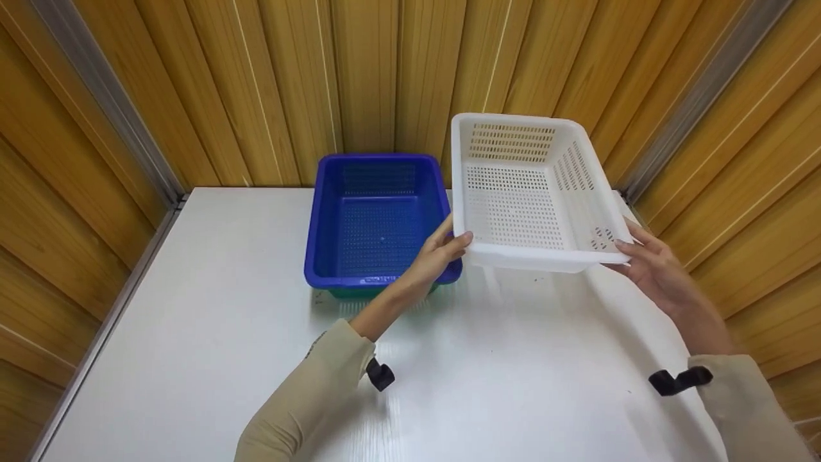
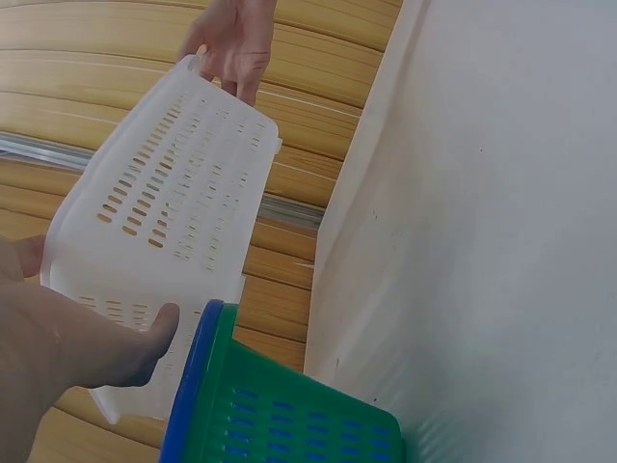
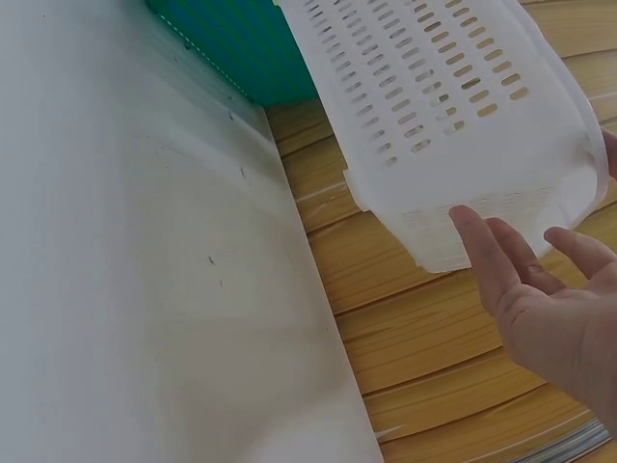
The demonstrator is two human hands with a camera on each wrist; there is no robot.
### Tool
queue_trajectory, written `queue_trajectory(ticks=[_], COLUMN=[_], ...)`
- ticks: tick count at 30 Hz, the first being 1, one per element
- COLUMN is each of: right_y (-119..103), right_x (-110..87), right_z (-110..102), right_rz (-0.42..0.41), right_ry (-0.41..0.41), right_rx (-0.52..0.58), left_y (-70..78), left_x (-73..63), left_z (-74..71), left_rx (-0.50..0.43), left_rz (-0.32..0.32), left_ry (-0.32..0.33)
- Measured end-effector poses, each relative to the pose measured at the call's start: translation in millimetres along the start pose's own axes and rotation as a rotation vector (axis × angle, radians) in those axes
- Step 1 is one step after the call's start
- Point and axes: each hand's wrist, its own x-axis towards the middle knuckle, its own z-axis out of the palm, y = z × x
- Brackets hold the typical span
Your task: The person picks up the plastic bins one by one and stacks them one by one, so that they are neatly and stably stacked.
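A white slotted plastic basket (image 1: 539, 253) is held up over the right part of the table, its open top tilted toward the head camera. My left hand (image 1: 431, 260) grips its near left corner, thumb on the rim. At the near right corner my right hand (image 1: 660, 269) pinches the rim, thumb above and fingers below. In the right wrist view, the fingers of that hand (image 3: 549, 299) spread under the basket's side. Just left of it, a blue basket (image 1: 359, 282) sits nested in a green basket (image 2: 299, 405); my left hand overlaps their right edge in the head view.
The nested baskets stand on a white table (image 1: 211, 308) near its back edge. Wood-patterned panel walls (image 1: 365, 77) rise behind and on both sides, with metal corner posts (image 1: 115, 96). A black strap end (image 1: 381, 375) sticks out at the left cuff.
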Motion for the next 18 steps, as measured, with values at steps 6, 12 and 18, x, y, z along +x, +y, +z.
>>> queue_trajectory(ticks=[6,12,18], right_y=[3.0,6.7,6.4], right_x=[1.0,1.7,1.3], right_z=[-0.1,-6.0,-6.9], right_rz=[0.011,0.008,0.002], right_ry=[0.038,0.042,0.039], right_rx=[0.033,0.039,0.053], left_y=[-5.4,-9.4,-4.8], left_x=[0.1,3.0,1.3], left_z=[-3.7,-5.8,-6.6], left_rx=[-0.024,-0.027,-0.004], left_rz=[-0.015,-0.017,-0.011], left_ry=[-0.026,-0.038,-0.053])
